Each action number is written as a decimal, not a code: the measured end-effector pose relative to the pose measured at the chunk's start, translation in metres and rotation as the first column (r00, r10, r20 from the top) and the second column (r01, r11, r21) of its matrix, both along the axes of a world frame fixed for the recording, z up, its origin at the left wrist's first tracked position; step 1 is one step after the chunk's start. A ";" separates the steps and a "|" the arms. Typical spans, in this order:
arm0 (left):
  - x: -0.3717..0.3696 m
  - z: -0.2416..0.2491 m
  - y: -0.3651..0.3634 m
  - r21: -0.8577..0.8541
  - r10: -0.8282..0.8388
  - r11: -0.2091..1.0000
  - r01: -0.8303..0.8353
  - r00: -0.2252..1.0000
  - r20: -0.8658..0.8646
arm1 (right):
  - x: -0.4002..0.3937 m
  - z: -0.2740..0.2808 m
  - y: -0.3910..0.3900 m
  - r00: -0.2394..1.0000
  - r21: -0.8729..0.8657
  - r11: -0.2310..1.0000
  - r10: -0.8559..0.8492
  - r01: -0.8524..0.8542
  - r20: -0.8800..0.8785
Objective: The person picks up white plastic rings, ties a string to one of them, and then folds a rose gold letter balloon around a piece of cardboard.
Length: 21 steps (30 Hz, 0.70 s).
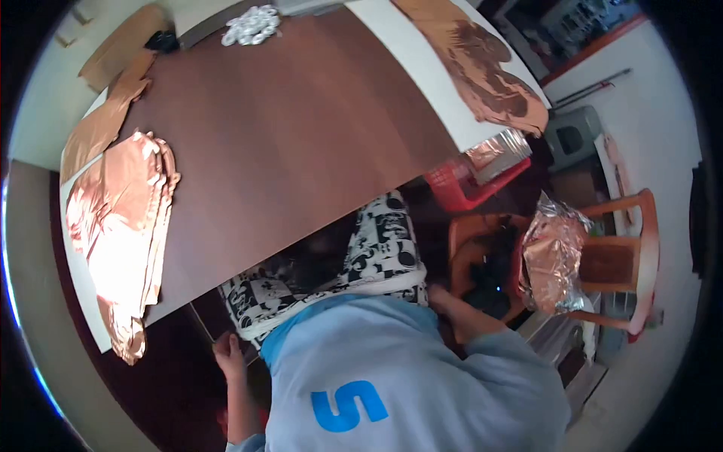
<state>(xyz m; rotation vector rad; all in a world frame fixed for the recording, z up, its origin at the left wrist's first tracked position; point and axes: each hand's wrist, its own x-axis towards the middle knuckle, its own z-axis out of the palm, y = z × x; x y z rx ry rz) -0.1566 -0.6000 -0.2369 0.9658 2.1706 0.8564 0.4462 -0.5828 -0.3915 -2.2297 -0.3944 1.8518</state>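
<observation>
The rose-gold foil pile (124, 203), overhanging the near edge at the desk's (286, 135) left corner, could slip off if the left hand (228, 352) snagged it. That hand looks loosely curled; I cannot tell whether it pinches anything. The right hand's (440, 297) fingers are hidden; glare blanks some foil.

R fingers (438, 297): grip unclr | shirt (414, 346): btm cut off | trousers (382, 245): ends hid. | blk item (488, 290): unclr

Brown-topped table (286, 135); wooden chair (608, 265) right, wooden chairback (123, 47) far left; pale wall (666, 139); dark reddish floor (169, 380).
</observation>
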 end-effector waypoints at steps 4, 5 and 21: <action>0.023 0.040 0.044 -0.021 -0.248 0.968 0.250 0.946 -0.208 | -0.025 0.003 0.009 0.993 -0.056 0.995 -0.092 0.088 -0.077; 0.028 0.037 0.055 0.051 -0.290 0.951 0.305 0.937 -0.196 | -0.029 0.004 0.014 0.993 -0.053 0.996 -0.076 0.071 -0.087; 0.120 0.024 0.150 -0.223 -0.826 0.556 0.801 0.562 -0.039 | -0.013 0.044 0.093 0.989 0.004 0.989 0.150 -0.150 -0.017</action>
